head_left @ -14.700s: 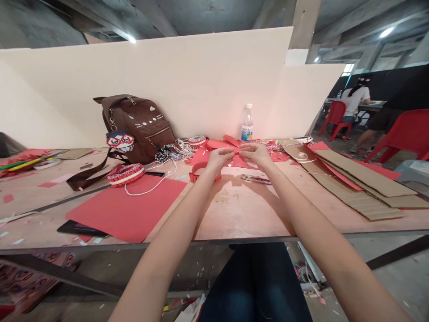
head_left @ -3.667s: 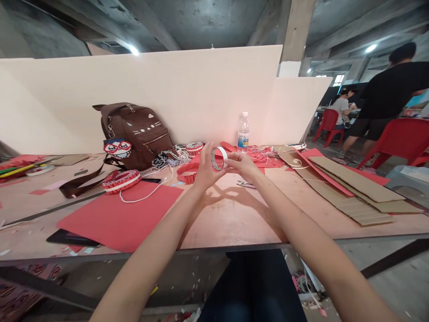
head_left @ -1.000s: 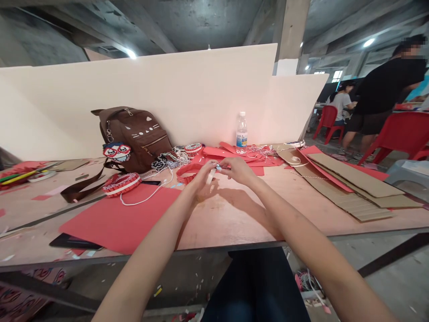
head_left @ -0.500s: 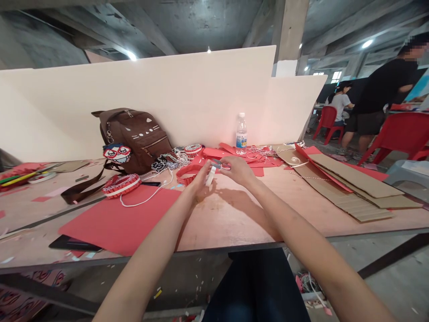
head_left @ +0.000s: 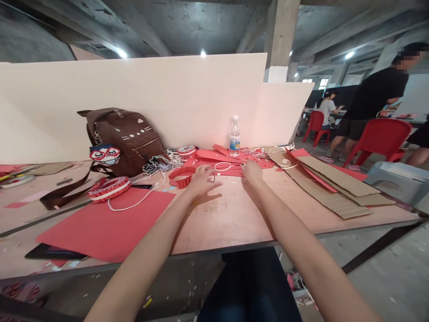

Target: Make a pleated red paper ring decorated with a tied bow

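My left hand hovers low over the wooden table with thumb and fingers apart. A small dark curved thing shows by its fingertips; I cannot make out what it is. Just left of that hand stands a pleated red paper ring. My right hand is at the front of the red paper pieces, its fingers bent together and their tips mostly hidden. Between the two hands, a loop of white cord lies on the red paper.
A brown backpack leans on the white partition, near a decorated red round piece and a large red sheet. A water bottle stands behind the paper. Cardboard strips lie right. Other people are beyond, near red chairs.
My hands were together holding a small grey tool and a white piece; they have moved apart, the right one reaching to the red paper. The view has shifted slightly right.
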The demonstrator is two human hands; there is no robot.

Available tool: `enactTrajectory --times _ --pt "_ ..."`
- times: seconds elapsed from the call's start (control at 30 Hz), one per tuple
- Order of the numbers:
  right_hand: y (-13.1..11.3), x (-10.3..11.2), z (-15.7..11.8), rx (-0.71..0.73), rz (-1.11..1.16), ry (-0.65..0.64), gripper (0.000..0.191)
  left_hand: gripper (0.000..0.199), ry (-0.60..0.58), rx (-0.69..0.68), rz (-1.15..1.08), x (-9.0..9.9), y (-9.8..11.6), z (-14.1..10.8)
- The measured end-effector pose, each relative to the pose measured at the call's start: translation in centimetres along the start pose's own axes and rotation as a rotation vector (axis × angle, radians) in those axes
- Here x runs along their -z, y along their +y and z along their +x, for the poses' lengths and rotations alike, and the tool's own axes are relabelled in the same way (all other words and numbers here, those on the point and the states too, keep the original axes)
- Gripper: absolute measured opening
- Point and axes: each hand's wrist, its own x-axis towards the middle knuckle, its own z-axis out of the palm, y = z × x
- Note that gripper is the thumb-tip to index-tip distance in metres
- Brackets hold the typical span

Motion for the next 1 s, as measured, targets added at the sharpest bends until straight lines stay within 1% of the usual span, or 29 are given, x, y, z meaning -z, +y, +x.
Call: enactTrajectory --times 0.1,0.17,0.23,0.33,0.43,0.53,0.63,0.73,0.83,0.9,0.93,1.0 --pt "1.7 -1.0 0.7 -0.104 -0.036 0.03 0.03 0.055 -0.042 -0.1 0.183 -0.3 0.0 -0.1" --pt "2.8 -1.5 1.1 -0.175 -0.059 0.071 0.033 0.052 -0.057 -0.18 0.303 -0.3 0.1 -0.2" --pt "3.6 -2.0 1.4 -0.254 -0.08 0.13 0.038 0.047 -0.069 -0.234 0.342 -0.3 0.1 -0.2" --pt "4.6 -2.6 1.4 -0.342 -0.107 0.219 0.044 0.045 -0.098 -0.256 0.342 -0.5 0.0 -0.4" --pt "5.2 -3.1 1.0 -0.338 -0.129 0.287 0.046 0.045 -0.129 -0.225 0.356 -1.1 -0.4 -0.6" --pt "5.2 -3.3 0.8 -0.252 -0.152 0.345 0.046 0.045 -0.156 -0.167 0.373 -1.8 -1.0 -0.3" --pt "5.0 -3.4 1.5 -0.127 -0.174 0.368 0.045 0.045 -0.173 -0.123 0.394 -2.2 -1.7 0.8" --pt "4.6 -3.3 3.4 -0.006 -0.188 0.375 0.043 0.043 -0.152 -0.095 0.425 -2.2 -2.0 2.4" --pt "3.6 -2.9 6.1 0.111 -0.217 0.419 0.043 0.044 -0.08 -0.079 0.465 -2.3 -1.7 3.5" --pt "2.6 -2.7 8.1 0.22 -0.241 0.453 0.041 0.045 -0.03 -0.104 0.493 -2.6 -1.2 3.9" --pt "2.0 -2.7 9.1 0.289 -0.251 0.46 0.04 0.044 -0.006 -0.141 0.506 -2.7 -0.9 3.9" --pt "0.7 -3.0 11.0 0.44 -0.266 0.448 0.038 0.039 0.063 -0.296 0.532 -3.1 -0.2 3.7"
